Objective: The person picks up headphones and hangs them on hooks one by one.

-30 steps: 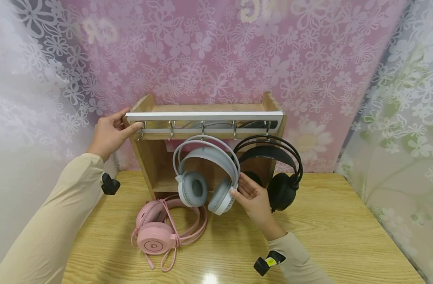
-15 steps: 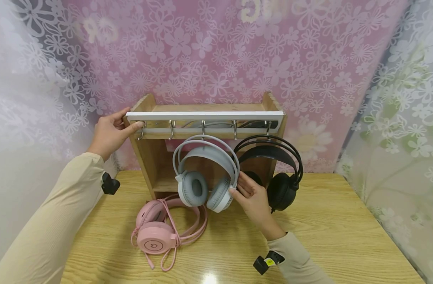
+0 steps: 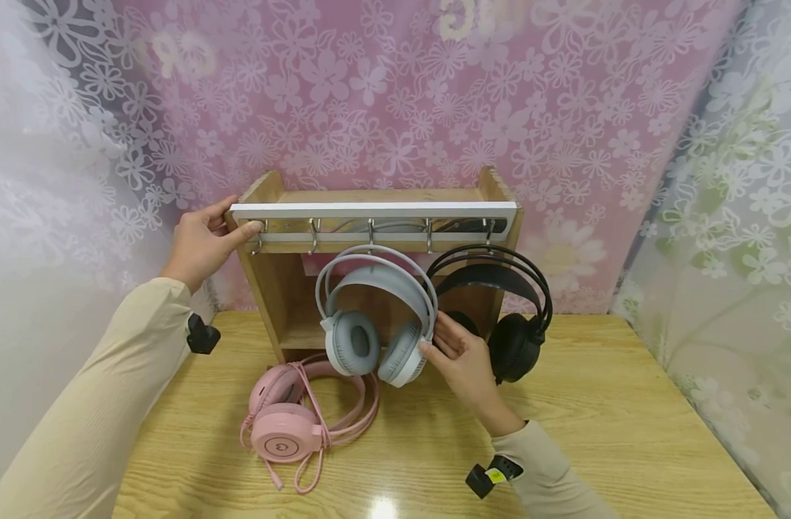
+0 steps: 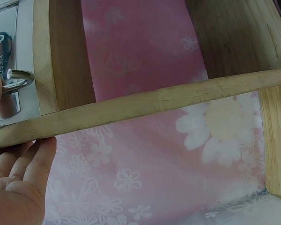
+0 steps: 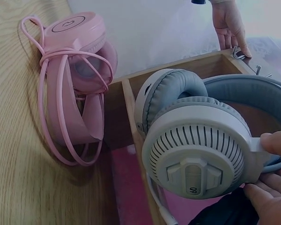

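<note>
Right grip [image 3: 462,367] clamped on white-and-grey headphones [image 5: 210,126] with slotted shell [image 5: 192,157] and puckered cushions [image 3: 355,344], left grip [image 3: 203,245] round wooden rack [image 3: 261,297]

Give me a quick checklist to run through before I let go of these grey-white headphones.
1. Left hand gripping the rack: ok, at its left end.
2. Right hand holding the grey-white headphones: ok, by one side.
3. Headband seated on the middle hook: cannot tell; contact isn't clear.
4. Black headphones up off the table: ok, below the rightmost hook.
5. Pink headphones hung up: not ok, on the table.
</note>
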A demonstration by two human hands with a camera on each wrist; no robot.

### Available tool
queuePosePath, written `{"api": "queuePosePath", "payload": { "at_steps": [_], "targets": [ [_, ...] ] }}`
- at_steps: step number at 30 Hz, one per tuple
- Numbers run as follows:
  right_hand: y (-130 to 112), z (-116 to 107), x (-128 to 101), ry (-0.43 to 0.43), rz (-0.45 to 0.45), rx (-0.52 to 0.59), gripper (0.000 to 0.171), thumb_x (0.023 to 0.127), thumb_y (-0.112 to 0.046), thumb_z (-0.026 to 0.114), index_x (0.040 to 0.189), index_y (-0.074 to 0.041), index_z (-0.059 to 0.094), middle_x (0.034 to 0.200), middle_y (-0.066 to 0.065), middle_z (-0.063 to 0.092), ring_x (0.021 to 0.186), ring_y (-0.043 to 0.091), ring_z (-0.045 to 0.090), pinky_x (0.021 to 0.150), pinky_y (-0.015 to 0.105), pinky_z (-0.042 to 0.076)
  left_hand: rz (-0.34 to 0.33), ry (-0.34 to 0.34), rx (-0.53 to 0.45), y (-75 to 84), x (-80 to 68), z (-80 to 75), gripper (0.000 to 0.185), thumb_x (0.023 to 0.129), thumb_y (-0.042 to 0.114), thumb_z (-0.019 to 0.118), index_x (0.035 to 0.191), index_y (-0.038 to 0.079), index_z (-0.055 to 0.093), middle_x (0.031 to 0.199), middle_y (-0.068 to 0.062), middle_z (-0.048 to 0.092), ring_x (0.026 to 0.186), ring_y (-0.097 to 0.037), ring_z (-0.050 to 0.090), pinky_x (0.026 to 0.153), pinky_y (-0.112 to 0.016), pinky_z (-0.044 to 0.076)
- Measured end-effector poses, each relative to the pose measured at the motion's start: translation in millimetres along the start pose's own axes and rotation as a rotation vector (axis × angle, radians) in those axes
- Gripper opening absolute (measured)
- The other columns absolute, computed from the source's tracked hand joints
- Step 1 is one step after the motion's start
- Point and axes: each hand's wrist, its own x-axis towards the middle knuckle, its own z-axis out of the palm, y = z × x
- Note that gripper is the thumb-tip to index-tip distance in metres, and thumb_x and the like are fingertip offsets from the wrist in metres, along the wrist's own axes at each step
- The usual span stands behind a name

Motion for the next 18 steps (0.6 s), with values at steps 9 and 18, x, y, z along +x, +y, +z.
{"api": "queuePosePath", "payload": {
  "at_steps": [9,18],
  "targets": [
    [-3.6,-4.9,-6.6,-0.01,-0.023,-0.02,0.056,0.086,-0.006,0.071,0.138,-0.001,0.05,0.135,0.018,0.054,0.123,0.028,0.054,0.096,0.029,0.046,-0.008,-0.009,-0.009,-1.9,-0.2,-0.2,0.077,0.086,0.047,0.068,0.148,0.013,0.037,0.135,-0.019,0.054,0.124,-0.03,0.053,0.099,-0.043,0.045],
    [-4.2,-11.0,-24.7,-0.032,0.019,0.001,0.057,0.087,-0.002,0.068,0.139,0.004,0.046,0.135,0.02,0.054,0.125,0.032,0.051,0.096,0.025,0.045,-0.002,-0.005,0.001,-1.2,-0.8,-0.3,0.077,0.085,0.048,0.068,0.148,0.013,0.038,0.132,-0.019,0.056,0.124,-0.03,0.053,0.098,-0.042,0.046]
  ]
}}
